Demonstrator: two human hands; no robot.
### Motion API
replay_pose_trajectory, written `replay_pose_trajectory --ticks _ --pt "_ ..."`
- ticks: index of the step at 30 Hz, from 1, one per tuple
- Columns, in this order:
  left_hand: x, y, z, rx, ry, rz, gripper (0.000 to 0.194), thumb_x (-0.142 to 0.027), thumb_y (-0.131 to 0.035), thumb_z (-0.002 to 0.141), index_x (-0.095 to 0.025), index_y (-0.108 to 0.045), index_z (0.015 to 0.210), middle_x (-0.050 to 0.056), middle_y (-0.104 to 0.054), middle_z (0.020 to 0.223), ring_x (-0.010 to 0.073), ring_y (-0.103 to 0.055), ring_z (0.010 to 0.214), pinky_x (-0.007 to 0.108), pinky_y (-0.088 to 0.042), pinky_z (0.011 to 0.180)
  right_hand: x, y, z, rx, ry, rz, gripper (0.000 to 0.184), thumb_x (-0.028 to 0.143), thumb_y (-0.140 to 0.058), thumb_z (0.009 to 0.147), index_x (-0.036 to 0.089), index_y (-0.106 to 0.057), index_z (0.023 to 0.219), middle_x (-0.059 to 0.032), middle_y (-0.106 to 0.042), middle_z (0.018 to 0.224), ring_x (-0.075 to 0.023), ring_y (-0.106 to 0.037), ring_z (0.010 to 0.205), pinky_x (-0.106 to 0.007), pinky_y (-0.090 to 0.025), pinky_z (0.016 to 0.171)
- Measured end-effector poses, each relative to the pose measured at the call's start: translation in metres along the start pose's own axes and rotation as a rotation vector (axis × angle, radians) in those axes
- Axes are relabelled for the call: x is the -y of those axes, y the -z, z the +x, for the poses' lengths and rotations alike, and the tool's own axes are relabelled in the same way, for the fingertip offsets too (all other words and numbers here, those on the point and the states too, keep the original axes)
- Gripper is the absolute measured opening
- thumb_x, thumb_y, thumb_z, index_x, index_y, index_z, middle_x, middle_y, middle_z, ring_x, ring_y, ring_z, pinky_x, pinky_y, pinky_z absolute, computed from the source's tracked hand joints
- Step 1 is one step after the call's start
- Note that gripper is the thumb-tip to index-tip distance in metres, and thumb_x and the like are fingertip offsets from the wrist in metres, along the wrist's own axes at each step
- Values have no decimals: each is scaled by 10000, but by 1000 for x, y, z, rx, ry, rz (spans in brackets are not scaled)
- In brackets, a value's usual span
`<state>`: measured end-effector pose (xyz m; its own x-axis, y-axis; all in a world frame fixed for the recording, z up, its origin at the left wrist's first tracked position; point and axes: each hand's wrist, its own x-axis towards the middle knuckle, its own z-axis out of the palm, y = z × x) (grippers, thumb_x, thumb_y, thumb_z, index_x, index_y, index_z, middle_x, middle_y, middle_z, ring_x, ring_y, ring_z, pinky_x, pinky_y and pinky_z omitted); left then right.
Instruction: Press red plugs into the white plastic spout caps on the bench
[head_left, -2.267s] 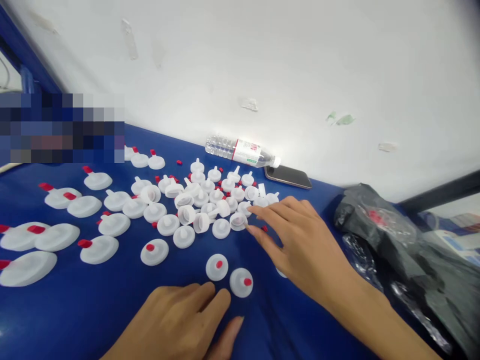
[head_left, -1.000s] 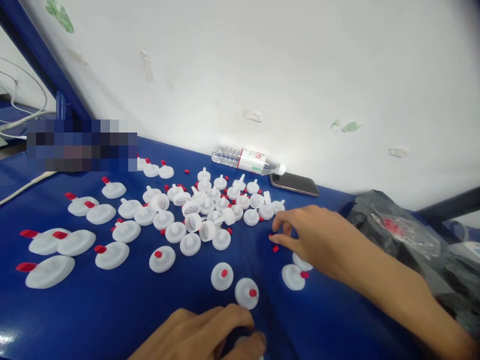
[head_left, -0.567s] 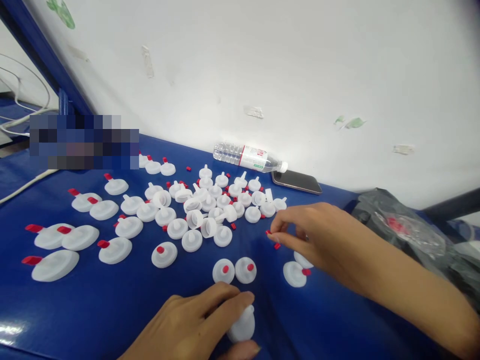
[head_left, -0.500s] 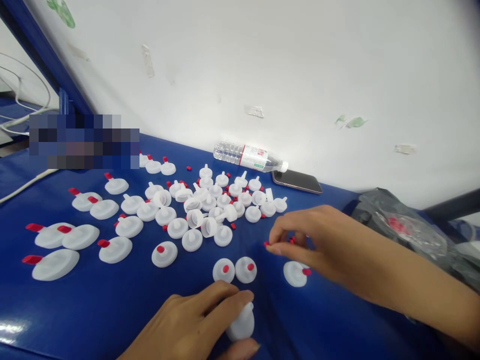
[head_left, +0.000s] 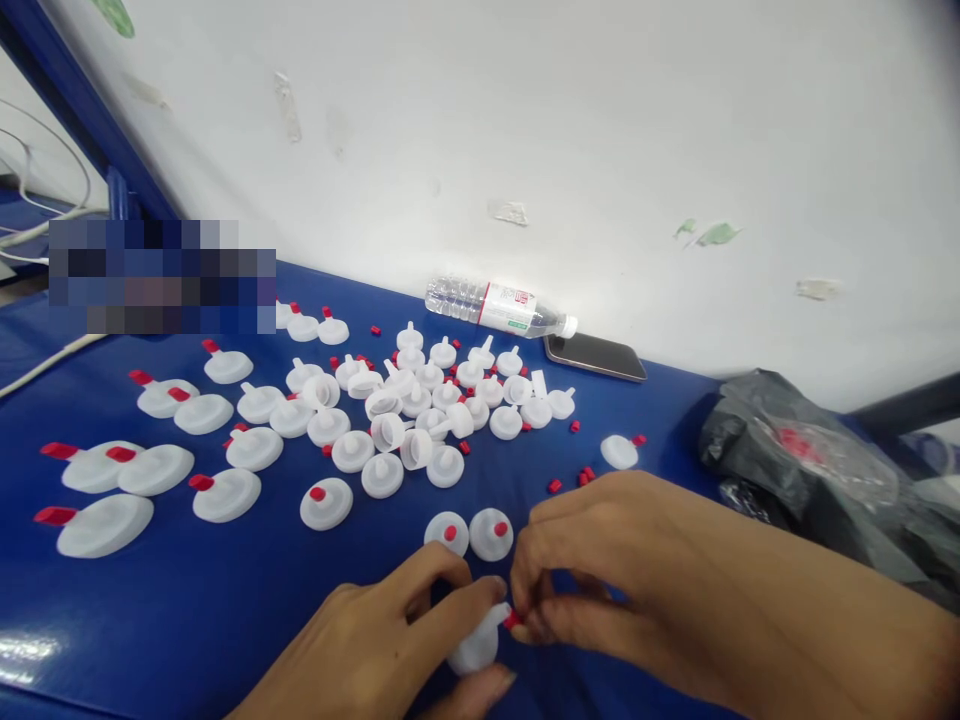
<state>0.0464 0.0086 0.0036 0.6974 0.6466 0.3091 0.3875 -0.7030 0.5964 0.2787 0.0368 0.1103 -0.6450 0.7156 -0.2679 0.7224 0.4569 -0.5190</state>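
My left hand is closed around a white plastic nozzle cap near the front of the blue table, its spout pointing right. Between thumb and fingertips, my right hand pinches a small red tip cap, held at the end of that spout; whether it is seated there I cannot tell. Just beyond my hands lie two white caps with red tips, one beside the other. A few loose red tip caps lie past my right hand.
Several white nozzle caps without red tips are heaped mid-table among loose red pieces. Red-tipped ones are spread at left. Along the wall lie a water bottle and a phone. A dark plastic bag rests at right.
My right hand has moved left and toward me, bringing the red tip cap to the spout of the nozzle cap in my left hand. My left hand has barely moved.
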Motion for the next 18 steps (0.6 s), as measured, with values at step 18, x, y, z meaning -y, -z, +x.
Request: replay_pose_trajectory --ticks 18 --pt "-5 7 9 -109 -76 124 312 -456 -354 1128 -259 -531 1294 7 -776 1042 132 -793 764 166 -601 576 1 -7 -6 -66 -32 54 125 213 -720 952 336 -741 963 129 -800 911 -136 -753 842 -248 -510 821"
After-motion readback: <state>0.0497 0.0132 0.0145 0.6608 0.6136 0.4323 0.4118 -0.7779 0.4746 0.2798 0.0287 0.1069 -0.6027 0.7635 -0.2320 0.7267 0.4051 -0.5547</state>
